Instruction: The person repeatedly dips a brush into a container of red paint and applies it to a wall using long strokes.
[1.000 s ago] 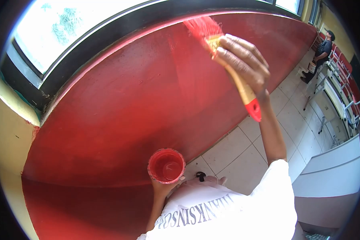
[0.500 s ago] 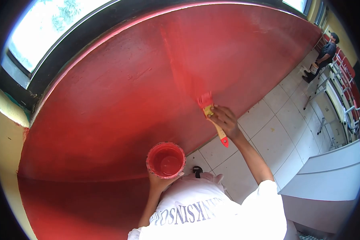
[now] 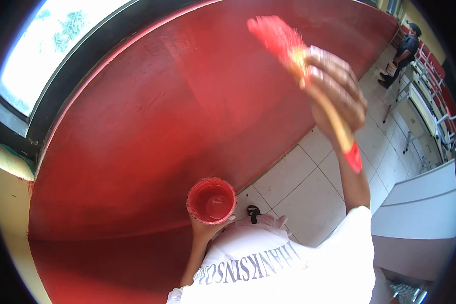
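Our right hand (image 3: pixel 342 91) grasps a paintbrush (image 3: pixel 316 95); our left hand (image 3: pixel 205 231) clasps a paint bucket (image 3: pixel 196 195).
Red bristles (image 3: pixel 277 35) point away from our right hand, before the red wall (image 3: pixel 137 131); 1 person (image 3: pixel 406 50) stands well beyond.

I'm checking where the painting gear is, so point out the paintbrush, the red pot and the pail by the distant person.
Paintbrush (image 3: pixel 320 97): head view, on the upper wooden handle.
Red pot (image 3: pixel 197 200): head view, on the inner wall.
Pail (image 3: pixel 390 70): head view, on the pale side.
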Demonstrator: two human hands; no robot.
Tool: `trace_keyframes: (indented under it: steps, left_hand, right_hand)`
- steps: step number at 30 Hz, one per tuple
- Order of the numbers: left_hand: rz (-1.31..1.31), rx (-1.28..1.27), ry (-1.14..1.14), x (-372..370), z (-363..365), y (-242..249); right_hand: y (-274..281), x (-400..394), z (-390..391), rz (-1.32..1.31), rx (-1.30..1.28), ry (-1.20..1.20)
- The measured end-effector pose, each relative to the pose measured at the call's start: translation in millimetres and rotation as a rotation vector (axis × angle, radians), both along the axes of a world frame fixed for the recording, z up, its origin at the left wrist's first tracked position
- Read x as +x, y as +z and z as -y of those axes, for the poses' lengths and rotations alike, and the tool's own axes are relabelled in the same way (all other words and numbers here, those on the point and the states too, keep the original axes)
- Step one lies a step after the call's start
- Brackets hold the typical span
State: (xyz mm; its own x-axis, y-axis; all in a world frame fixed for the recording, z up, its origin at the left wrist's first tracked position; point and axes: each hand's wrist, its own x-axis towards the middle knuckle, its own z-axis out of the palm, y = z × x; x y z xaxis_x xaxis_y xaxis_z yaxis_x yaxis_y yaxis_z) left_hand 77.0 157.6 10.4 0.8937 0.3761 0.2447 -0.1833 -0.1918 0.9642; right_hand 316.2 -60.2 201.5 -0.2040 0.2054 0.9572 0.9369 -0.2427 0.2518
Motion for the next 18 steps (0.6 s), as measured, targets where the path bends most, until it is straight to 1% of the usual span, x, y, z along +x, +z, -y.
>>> trace_keyframes:
  steps: [1, 3, 5, 7, 10, 14, 15, 18]
  left_hand:
    - [0.003, -0.001, -0.004, 0, 0, -1]
    - [0.004, -0.003, 0.000, 0, 2, -3]
    - [0.000, -0.007, 0.018, -2, 3, -5]
    - [-0.013, 0.019, 0.040, -5, 5, -5]
    - [-0.027, 0.046, 0.072, -4, 9, -5]
    - [-0.098, 0.038, 0.092, -8, 14, -7]
    - [-0.092, 0.034, 0.097, -14, 26, -2]
    - [-0.071, 0.032, 0.107, -12, 34, 3]
  right_hand:
    - [12, 13, -7, 0.069, 0.072, -0.032]
    - [17, 31, -11, 0.093, 0.053, -0.051]
    - [-3, 48, -13, 0.027, -0.019, -0.035]
    - [-26, 36, -19, -0.062, -0.042, -0.070]
    - [-88, 36, -14, -0.167, -0.108, -0.055]
    - [-192, 31, -6, -0.329, -0.230, -0.027]
    - [-214, 22, 3, -0.352, -0.242, -0.033]
    - [-256, 5, 14, -0.441, -0.317, -0.035]
